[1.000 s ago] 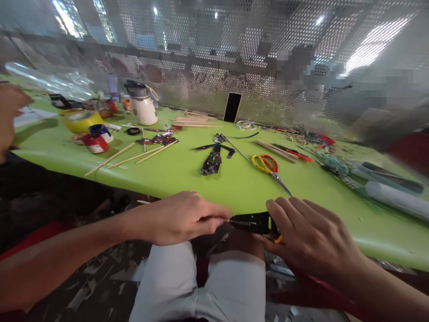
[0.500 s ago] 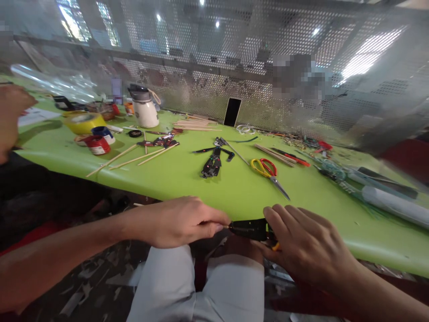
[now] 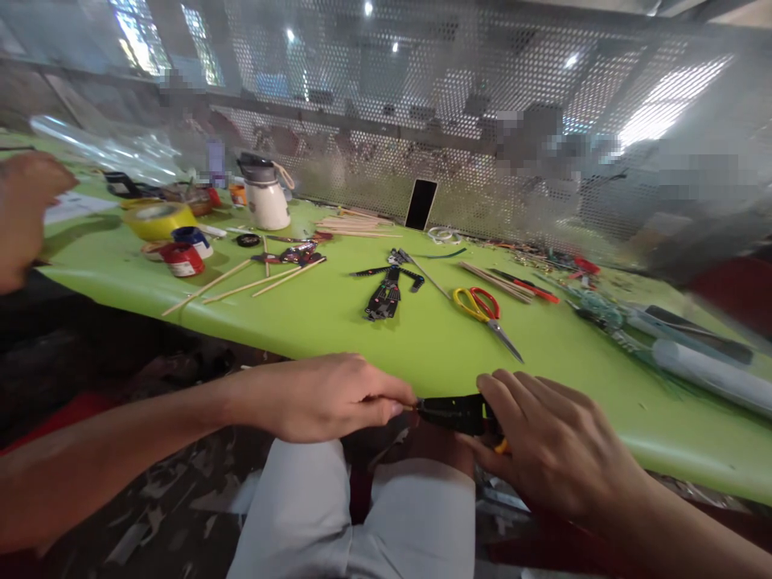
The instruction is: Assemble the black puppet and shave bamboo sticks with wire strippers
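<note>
My left hand [image 3: 329, 398] pinches a thin stick [image 3: 408, 408] at the nose of the black pliers [image 3: 452, 414]; right hand [image 3: 555, 438] wraps the handles. Both things above lap, by green table [image 3: 443, 358]. Stick looks light, stiff, snappable: pinch near nose. Pliers likely heavier, rigid: hold by handles.

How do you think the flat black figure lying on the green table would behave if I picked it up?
The black figure looks thin, so it would probably feel light and perhaps bend a little. Its narrow, outstretched arms might flop or snag. Lying flat, it seems more likely to slide than roll if pushed.
</note>
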### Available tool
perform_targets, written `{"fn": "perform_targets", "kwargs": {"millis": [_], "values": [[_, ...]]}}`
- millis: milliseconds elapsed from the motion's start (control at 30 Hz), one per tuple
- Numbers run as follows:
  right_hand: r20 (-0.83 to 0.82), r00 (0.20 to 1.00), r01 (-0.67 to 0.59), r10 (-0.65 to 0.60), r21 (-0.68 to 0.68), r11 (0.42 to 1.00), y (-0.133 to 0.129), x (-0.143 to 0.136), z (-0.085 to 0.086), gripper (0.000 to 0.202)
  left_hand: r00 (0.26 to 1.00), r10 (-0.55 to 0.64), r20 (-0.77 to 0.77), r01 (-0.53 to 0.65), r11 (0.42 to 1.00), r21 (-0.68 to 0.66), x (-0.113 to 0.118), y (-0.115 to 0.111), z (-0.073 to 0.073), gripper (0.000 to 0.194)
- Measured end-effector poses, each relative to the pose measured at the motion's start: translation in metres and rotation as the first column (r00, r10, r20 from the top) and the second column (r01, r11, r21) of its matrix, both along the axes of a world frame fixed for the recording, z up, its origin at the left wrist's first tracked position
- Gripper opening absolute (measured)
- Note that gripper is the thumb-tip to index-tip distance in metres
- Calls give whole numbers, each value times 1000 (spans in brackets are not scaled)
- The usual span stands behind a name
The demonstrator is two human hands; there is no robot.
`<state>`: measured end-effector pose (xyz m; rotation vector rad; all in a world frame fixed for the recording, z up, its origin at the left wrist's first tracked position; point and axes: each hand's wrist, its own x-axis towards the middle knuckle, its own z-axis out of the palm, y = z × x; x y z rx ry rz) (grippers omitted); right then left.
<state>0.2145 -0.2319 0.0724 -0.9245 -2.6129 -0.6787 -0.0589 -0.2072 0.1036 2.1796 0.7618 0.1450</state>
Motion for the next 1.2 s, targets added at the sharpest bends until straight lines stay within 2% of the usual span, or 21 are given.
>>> {"fn": "perform_targets", "kwargs": {"millis": [400, 900, 1200], "values": [[9, 1000, -8, 8, 8, 1000, 0, -1, 6, 34, 1000, -17, 17, 17, 1000, -9, 1, 2, 1, 29], [7, 1000, 0, 0, 7, 1000, -1, 0, 4, 34, 1000, -5, 11, 6, 999, -35, -1, 1, 0, 27], [-10, 1000, -8, 8, -41, 999, -2, -2, 2, 33, 1000, -7, 8, 7, 999, -35, -2, 0, 0, 25]]}}
